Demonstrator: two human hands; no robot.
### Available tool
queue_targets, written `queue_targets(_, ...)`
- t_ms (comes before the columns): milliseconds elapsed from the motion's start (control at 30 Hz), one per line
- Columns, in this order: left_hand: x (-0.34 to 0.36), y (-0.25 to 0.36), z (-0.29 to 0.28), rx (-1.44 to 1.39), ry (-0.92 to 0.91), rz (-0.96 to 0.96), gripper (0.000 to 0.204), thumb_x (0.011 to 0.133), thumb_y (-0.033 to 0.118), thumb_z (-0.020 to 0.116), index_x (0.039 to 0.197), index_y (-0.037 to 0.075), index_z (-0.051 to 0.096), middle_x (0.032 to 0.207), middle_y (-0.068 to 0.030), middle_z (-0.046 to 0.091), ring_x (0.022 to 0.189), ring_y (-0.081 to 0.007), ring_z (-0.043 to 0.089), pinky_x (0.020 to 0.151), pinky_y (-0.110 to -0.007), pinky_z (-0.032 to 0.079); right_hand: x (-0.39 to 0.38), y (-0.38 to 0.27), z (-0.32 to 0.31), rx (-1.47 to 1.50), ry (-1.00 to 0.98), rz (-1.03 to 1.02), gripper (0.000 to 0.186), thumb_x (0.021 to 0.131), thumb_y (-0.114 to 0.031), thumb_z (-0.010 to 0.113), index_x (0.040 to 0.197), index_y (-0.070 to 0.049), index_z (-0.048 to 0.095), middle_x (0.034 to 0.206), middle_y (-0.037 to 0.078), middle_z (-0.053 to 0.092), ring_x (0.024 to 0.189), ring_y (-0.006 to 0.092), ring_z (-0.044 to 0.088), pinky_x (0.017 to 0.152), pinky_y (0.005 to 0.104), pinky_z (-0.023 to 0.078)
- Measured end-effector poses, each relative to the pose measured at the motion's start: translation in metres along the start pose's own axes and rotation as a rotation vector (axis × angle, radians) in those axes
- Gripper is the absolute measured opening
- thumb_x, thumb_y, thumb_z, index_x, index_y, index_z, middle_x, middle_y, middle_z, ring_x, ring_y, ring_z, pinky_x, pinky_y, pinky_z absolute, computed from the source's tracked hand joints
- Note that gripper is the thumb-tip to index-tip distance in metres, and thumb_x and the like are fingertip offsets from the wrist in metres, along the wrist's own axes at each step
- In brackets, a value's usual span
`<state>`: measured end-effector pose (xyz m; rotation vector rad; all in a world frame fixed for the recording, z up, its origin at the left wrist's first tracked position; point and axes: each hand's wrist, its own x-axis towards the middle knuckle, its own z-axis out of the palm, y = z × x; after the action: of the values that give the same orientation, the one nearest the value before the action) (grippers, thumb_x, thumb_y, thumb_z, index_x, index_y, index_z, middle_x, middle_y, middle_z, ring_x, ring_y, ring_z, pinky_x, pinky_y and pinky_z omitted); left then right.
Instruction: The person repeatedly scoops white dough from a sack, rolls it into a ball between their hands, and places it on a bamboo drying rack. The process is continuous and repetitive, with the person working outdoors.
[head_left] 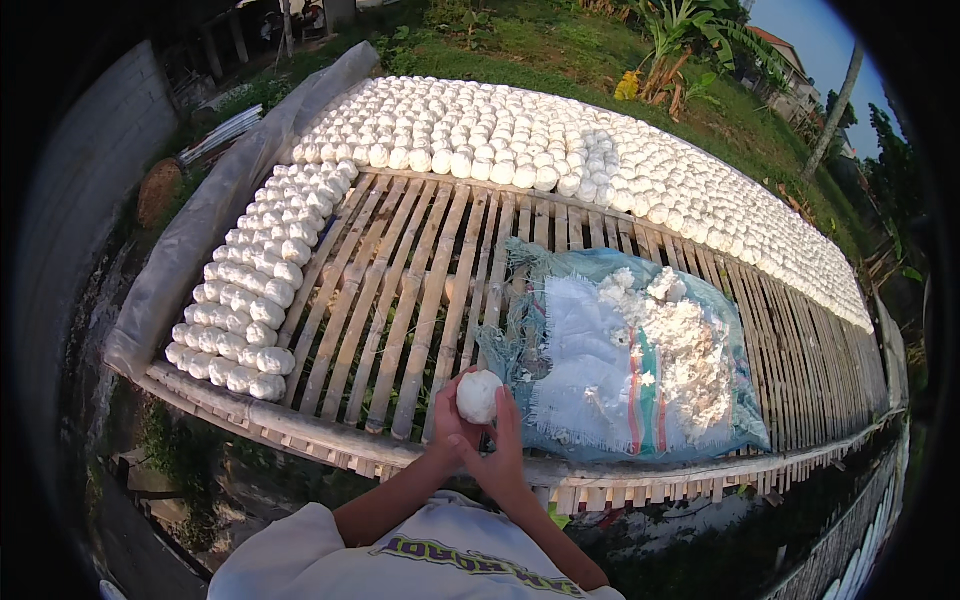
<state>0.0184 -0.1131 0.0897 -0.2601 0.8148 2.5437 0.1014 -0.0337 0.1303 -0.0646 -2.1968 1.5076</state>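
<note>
A round white ball of dough-like material [479, 397] sits between my two hands, just above the near edge of the bamboo rack. My left hand [449, 420] cups it from the left and below. From the right, my right hand [502, 440] closes on it, fingers pressed to its side. Just right of my hands, a white and blue woven sack [585, 370] lies spread on the slats, with a crumbly off-white heap [690, 360] on it. The palms and some fingers are hidden behind the ball.
Rows of similar white balls [480, 130] cover the rack's far side, and more balls [240, 300] line its left end. Bare bamboo slats [400, 290] with gaps lie between. A rolled grey plastic sheet [210, 230] runs along the left edge. Grass and plants grow beyond.
</note>
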Motion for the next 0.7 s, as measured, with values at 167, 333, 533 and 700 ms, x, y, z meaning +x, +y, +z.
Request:
queue_targets(167,-0.047,0.032,-0.029,0.452,-0.239,0.288,0.079,0.108,0.050,0.044,0.168,0.008,0.016,0.169,-0.0177,0.034,0.157,-0.0310,0.031,0.129,-0.046,0.019,0.024,0.004,0.029,0.550,0.060,0.560,0.079,0.097,-0.021,0.078,0.157,-0.002,0.031,0.146,0.018,0.051,0.134,0.0318,0.057,0.098,0.0419,0.059)
queue_targets(333,-0.054,0.148,-0.124,1.231,0.206,0.601,0.068,0.104,0.031,0.054,0.159,-0.002,0.030,0.154,-0.0205,0.051,0.148,-0.0336,0.044,0.123,-0.045,0.030,0.041,0.014,0.067,0.973,-0.138,0.873,0.054,0.102,-0.018,0.069,0.148,-0.008,0.043,0.138,0.014,0.058,0.127,0.0350,0.063,0.098,0.0490,0.058)
queue_targets(533,-0.054,0.221,-0.212,1.889,0.409,0.483,0.029,0.090,0.029,0.067,0.111,0.009,0.066,0.098,-0.0090,0.074,0.097,-0.0330,0.070,0.092,-0.047,0.052,0.068,0.038,0.175,1.180,-0.208,1.065,0.045,0.103,-0.032,0.066,0.141,-0.014,0.052,0.135,0.007,0.060,0.126,0.0355,0.062,0.103,0.0506,0.050)
queue_targets(700,-0.051,0.213,-0.219,1.967,0.439,0.282,0.031,0.087,0.035,0.068,0.106,0.009,0.067,0.078,-0.0085,0.074,0.079,-0.0335,0.073,0.083,-0.046,0.057,0.106,0.057,0.279,1.124,-0.414,1.162,0.048,0.098,-0.044,0.071,0.136,-0.020,0.057,0.131,0.000,0.065,0.121,0.0233,0.060,0.101,0.0440,0.042)
